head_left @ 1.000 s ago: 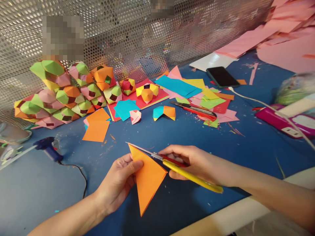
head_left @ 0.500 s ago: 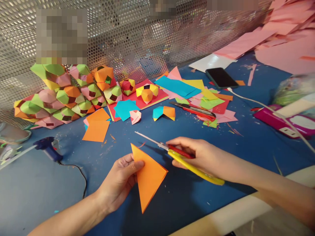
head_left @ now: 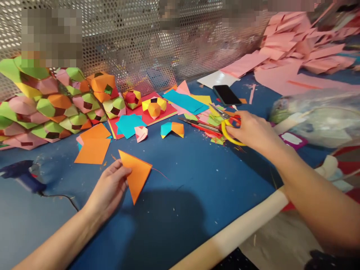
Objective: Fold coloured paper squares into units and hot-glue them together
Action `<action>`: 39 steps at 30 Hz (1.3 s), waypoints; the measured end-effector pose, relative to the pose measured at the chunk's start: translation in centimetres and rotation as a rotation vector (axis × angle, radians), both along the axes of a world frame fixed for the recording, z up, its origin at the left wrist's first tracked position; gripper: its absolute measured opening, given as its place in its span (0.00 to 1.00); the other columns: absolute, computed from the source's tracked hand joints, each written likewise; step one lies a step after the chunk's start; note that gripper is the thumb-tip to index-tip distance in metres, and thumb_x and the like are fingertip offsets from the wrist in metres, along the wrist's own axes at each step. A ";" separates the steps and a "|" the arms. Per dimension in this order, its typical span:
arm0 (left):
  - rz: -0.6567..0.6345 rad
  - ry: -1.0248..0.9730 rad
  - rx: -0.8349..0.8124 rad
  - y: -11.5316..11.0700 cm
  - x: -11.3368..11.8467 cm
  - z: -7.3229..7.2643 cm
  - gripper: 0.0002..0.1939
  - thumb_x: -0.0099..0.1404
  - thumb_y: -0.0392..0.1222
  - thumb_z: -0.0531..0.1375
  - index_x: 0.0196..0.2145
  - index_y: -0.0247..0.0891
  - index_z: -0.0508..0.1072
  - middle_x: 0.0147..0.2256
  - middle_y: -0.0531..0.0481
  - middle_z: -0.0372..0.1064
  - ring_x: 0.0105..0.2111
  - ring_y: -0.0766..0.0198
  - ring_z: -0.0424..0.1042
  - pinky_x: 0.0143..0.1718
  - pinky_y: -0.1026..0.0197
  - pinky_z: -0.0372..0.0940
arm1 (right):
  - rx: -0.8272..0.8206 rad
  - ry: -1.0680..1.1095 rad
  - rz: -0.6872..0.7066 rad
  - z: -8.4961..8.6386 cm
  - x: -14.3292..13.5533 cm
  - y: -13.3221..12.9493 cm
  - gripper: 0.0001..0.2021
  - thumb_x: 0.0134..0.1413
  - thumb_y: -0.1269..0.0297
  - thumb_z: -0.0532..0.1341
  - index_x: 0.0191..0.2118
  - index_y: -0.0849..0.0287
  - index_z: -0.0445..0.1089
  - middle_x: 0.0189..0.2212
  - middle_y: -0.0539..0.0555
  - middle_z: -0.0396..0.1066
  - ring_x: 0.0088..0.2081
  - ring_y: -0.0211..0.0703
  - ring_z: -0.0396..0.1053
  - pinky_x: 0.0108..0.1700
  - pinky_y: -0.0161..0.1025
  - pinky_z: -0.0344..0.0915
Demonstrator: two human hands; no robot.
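Note:
My left hand (head_left: pixel 114 183) pinches a folded orange paper triangle (head_left: pixel 136 170) between thumb and fingers, just above the blue table. Out to the right, my right hand (head_left: pixel 250 129) grips scissors (head_left: pixel 231 133) with yellow and red handles. Their blades point up and left over a pile of colored paper scraps (head_left: pixel 215 119). Beside the scissors lies a red utility knife (head_left: pixel 201 126). Orange paper squares (head_left: pixel 92 151) rest to the left of the triangle. Behind it sit a small pink folded piece (head_left: pixel 141 133) and a blue-and-orange folded piece (head_left: pixel 172 129).
Joined folded-paper modules (head_left: pixel 56 107) stand against the perforated metal screen (head_left: pixel 135 48). A blue glue gun (head_left: pixel 24 176) with a cord lies at left. A phone (head_left: pixel 226 95), pink paper sheets (head_left: pixel 298 48) and a plastic bag (head_left: pixel 317 120) are at the right.
My right hand has carried the scissors up and right, from beside the triangle to the scrap pile. My left hand still holds the orange triangle. The view has shifted right.

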State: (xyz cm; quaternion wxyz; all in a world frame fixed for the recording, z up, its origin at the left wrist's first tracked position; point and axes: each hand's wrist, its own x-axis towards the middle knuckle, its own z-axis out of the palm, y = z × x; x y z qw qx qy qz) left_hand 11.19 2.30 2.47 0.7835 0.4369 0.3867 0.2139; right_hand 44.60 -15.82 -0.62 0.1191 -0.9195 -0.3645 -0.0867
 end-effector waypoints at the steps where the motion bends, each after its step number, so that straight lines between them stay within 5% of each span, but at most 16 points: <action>1: 0.019 0.000 0.024 0.5 0.0 0.1 0.10 0.52 0.27 0.62 0.34 0.34 0.73 0.30 0.51 0.74 0.28 0.69 0.72 0.33 0.69 0.67 | -0.012 -0.018 0.042 -0.7 0.8 -0.2 0.24 0.54 0.56 0.54 0.52 0.68 0.63 0.40 0.72 0.71 0.39 0.65 0.71 0.35 0.50 0.65; 5: 0.097 -0.020 0.158 2.4 -0.3 0.2 0.11 0.50 0.28 0.62 0.34 0.33 0.73 0.31 0.52 0.73 0.29 0.69 0.71 0.34 0.68 0.66 | -0.065 -0.089 0.091 -2.3 2.2 -0.7 0.16 0.52 0.56 0.56 0.42 0.60 0.71 0.27 0.63 0.72 0.32 0.60 0.71 0.31 0.52 0.64; 10: 0.155 -0.023 0.266 4.0 -0.7 0.1 0.08 0.49 0.30 0.63 0.30 0.34 0.72 0.29 0.53 0.71 0.28 0.70 0.69 0.31 0.68 0.64 | -0.044 -0.152 0.137 0.4 -1.9 1.0 0.16 0.58 0.57 0.52 0.44 0.60 0.71 0.41 0.67 0.71 0.43 0.66 0.69 0.38 0.57 0.65; 13: 0.159 -0.020 0.257 4.4 -0.8 0.1 0.08 0.49 0.31 0.63 0.30 0.35 0.73 0.30 0.53 0.72 0.27 0.70 0.68 0.29 0.68 0.63 | 0.099 -0.045 0.558 1.2 -7.6 3.4 0.17 0.60 0.60 0.52 0.48 0.62 0.70 0.45 0.63 0.71 0.49 0.55 0.67 0.50 0.51 0.63; 16: 0.173 -0.040 0.262 4.8 -1.1 0.4 0.08 0.48 0.30 0.63 0.30 0.35 0.73 0.30 0.53 0.72 0.27 0.70 0.68 0.28 0.69 0.63 | -0.001 0.134 1.112 -0.2 -13.8 5.6 0.26 0.59 0.54 0.54 0.58 0.64 0.61 0.59 0.63 0.58 0.61 0.53 0.53 0.60 0.51 0.52; 19: 0.207 -0.075 0.315 5.5 -1.8 1.6 0.09 0.48 0.29 0.63 0.30 0.36 0.74 0.32 0.53 0.73 0.29 0.70 0.68 0.29 0.70 0.64 | -0.125 0.248 1.447 -1.9 -16.9 6.4 0.34 0.58 0.45 0.50 0.64 0.62 0.50 0.63 0.59 0.50 0.65 0.49 0.43 0.64 0.51 0.40; 22: 0.253 -0.122 0.378 6.1 -2.6 3.0 0.07 0.49 0.29 0.63 0.28 0.37 0.74 0.32 0.53 0.73 0.28 0.71 0.68 0.28 0.70 0.64 | -0.188 0.124 1.317 -1.8 -15.1 5.6 0.32 0.59 0.47 0.51 0.62 0.65 0.54 0.61 0.62 0.54 0.62 0.53 0.51 0.62 0.52 0.47; 25: 0.286 -0.144 0.397 6.4 -2.8 3.5 0.07 0.49 0.28 0.62 0.28 0.37 0.74 0.31 0.53 0.73 0.28 0.71 0.68 0.28 0.70 0.64 | -0.190 -0.155 0.729 0.2 -11.4 3.7 0.21 0.59 0.56 0.54 0.43 0.73 0.71 0.41 0.73 0.72 0.47 0.65 0.68 0.52 0.62 0.55; 27: 0.278 -0.138 0.379 6.4 -2.5 3.0 0.08 0.49 0.28 0.62 0.28 0.36 0.74 0.31 0.53 0.73 0.29 0.71 0.69 0.29 0.70 0.64 | -0.203 -0.276 0.547 1.9 -10.2 2.7 0.18 0.60 0.60 0.51 0.36 0.70 0.73 0.31 0.70 0.74 0.39 0.62 0.72 0.48 0.61 0.58; 30: 0.235 -0.116 0.310 5.8 -1.8 1.4 0.09 0.48 0.29 0.63 0.30 0.34 0.74 0.31 0.52 0.73 0.28 0.70 0.70 0.30 0.69 0.64 | -0.117 -0.172 0.654 3.4 -11.5 3.0 0.16 0.60 0.59 0.51 0.39 0.61 0.73 0.35 0.62 0.76 0.39 0.55 0.73 0.45 0.52 0.63; 33: 0.193 -0.093 0.220 4.7 -1.2 -0.4 0.10 0.46 0.29 0.64 0.30 0.33 0.73 0.30 0.51 0.73 0.28 0.69 0.70 0.31 0.67 0.65 | -0.037 0.184 0.773 3.3 -14.3 5.8 0.16 0.58 0.58 0.54 0.46 0.58 0.71 0.43 0.58 0.74 0.43 0.51 0.72 0.45 0.46 0.66; 36: 0.149 -0.088 0.176 3.4 -1.0 -1.5 0.11 0.48 0.30 0.64 0.32 0.33 0.72 0.32 0.50 0.74 0.29 0.68 0.72 0.33 0.66 0.66 | 0.059 0.646 0.796 2.4 -16.4 9.7 0.19 0.56 0.55 0.56 0.48 0.61 0.68 0.38 0.58 0.75 0.37 0.45 0.74 0.40 0.41 0.69; 39: 0.125 -0.085 0.180 2.4 -0.9 -1.7 0.12 0.49 0.30 0.64 0.33 0.33 0.71 0.33 0.49 0.74 0.30 0.68 0.72 0.33 0.66 0.66 | 0.168 1.015 0.814 1.4 -17.2 13.0 0.13 0.55 0.57 0.57 0.39 0.62 0.68 0.32 0.55 0.74 0.28 0.37 0.72 0.29 0.33 0.68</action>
